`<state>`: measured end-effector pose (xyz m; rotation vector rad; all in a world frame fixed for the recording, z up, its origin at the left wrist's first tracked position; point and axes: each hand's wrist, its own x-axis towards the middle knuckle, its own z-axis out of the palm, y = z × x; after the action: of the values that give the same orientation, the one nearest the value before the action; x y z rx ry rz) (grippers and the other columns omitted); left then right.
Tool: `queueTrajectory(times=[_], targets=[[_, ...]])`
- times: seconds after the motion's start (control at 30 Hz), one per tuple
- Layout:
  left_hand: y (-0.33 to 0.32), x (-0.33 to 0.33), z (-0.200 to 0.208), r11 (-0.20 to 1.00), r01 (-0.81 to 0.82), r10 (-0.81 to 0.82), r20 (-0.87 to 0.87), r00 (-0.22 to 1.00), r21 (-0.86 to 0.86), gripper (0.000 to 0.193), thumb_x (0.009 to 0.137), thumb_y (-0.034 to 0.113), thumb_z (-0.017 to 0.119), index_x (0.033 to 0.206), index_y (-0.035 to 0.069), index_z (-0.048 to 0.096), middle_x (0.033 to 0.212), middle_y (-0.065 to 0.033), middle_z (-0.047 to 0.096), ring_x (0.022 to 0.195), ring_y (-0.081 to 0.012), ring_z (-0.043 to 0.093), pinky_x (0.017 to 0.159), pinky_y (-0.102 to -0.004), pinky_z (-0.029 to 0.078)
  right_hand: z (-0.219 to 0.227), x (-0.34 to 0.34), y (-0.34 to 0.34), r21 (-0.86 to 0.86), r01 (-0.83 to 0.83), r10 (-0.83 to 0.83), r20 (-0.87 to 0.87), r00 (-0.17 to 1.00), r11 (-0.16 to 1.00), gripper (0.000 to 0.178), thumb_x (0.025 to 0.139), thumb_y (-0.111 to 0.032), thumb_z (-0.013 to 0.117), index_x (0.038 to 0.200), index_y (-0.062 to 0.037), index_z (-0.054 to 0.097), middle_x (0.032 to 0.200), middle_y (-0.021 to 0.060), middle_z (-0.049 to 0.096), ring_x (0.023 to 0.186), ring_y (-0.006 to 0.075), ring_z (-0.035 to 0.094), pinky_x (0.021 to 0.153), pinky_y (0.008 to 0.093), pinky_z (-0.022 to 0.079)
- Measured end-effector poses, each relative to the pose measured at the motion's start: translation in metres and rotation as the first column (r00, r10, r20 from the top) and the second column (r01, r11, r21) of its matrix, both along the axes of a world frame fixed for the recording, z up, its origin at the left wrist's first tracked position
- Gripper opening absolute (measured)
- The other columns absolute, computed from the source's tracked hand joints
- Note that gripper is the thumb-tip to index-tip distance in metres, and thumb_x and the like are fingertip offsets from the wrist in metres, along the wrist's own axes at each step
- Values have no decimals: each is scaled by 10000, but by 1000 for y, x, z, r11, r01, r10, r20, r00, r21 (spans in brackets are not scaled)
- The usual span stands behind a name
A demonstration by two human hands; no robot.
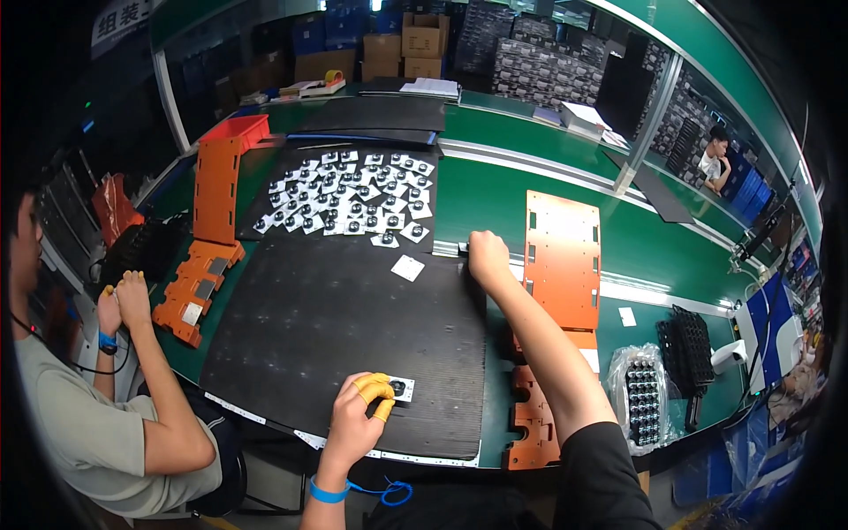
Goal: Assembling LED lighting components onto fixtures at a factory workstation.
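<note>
My left hand point(353, 415), with yellow finger cots and a blue wrist strap, pinches a small white square card with a round black lens-like part point(399, 389) over the near part of the black mat point(353, 309). At the mat's right edge my right hand point(488, 258) is closed in a fist, beside a metal rail point(448, 249). What its fingers hold, if anything, is hidden. A bare white card point(408, 268) lies on the mat left of it. Farther back, many similar cards with black round parts point(353, 199) are spread out.
Orange slotted panels point(563, 256) stand right of the mat; others point(216, 190) stand left. At far right are a bubble-wrapped tray of black parts point(645, 397), black racks point(687, 344) and a white handheld scanner point(729, 355). A co-worker point(132, 424) sits at left. A red bin point(238, 130) stands behind.
</note>
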<state>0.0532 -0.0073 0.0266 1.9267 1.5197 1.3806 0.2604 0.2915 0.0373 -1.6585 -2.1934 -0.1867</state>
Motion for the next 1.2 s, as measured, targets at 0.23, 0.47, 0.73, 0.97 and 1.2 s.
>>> queueTrajectory(times=[0.23, 0.47, 0.73, 0.97, 1.2], targets=[[0, 1, 0, 1000, -3, 3, 3, 1000, 25, 185, 690, -88, 700, 850, -6, 656, 937, -137, 680, 982, -330, 626, 858, -384, 504, 11, 10, -2, -18, 72, -72, -8, 997, 997, 106, 777, 40, 579, 812, 15, 676, 891, 246, 669, 879, 417, 675, 760, 484, 566], [-3, 0, 0, 999, 7, -5, 35, 999, -34, 188, 736, -64, 679, 915, -15, 651, 1014, -154, 666, 1028, -349, 602, 885, -406, 500, 14, 17, -17, -95, 19, -17, 29, 999, 995, 97, 767, 39, 581, 841, 47, 643, 925, 255, 666, 903, 427, 669, 770, 486, 563], [-3, -4, -5, 994, -109, 108, 69, 992, 11, 137, 860, -33, 609, 990, -16, 573, 978, -184, 628, 860, -361, 620, 773, -373, 500, 60, -42, -162, -250, -900, 719, -541, 436, 357, 270, 895, -242, 693, 993, 10, 681, 897, 190, 673, 807, 334, 662, 733, 383, 527], [-2, -5, -4, 996, -70, 75, 83, 994, -55, 164, 869, -7, 617, 1029, -24, 587, 997, -188, 625, 939, -381, 596, 794, -418, 496, 47, -41, -198, -154, -861, 799, -323, 507, 485, 220, 844, -138, 697, 917, 30, 575, 843, 159, 597, 751, 375, 624, 634, 434, 521], [-3, -4, -9, 992, -84, 99, 161, 982, -96, 522, 837, 24, 688, 1315, 21, 477, 1243, -165, 585, 1066, -314, 587, 849, -360, 499, 50, -27, -159, -61, -767, 762, -84, 642, 639, 109, 858, -38, 516, 940, 22, 476, 936, 204, 549, 821, 395, 622, 676, 446, 541]])
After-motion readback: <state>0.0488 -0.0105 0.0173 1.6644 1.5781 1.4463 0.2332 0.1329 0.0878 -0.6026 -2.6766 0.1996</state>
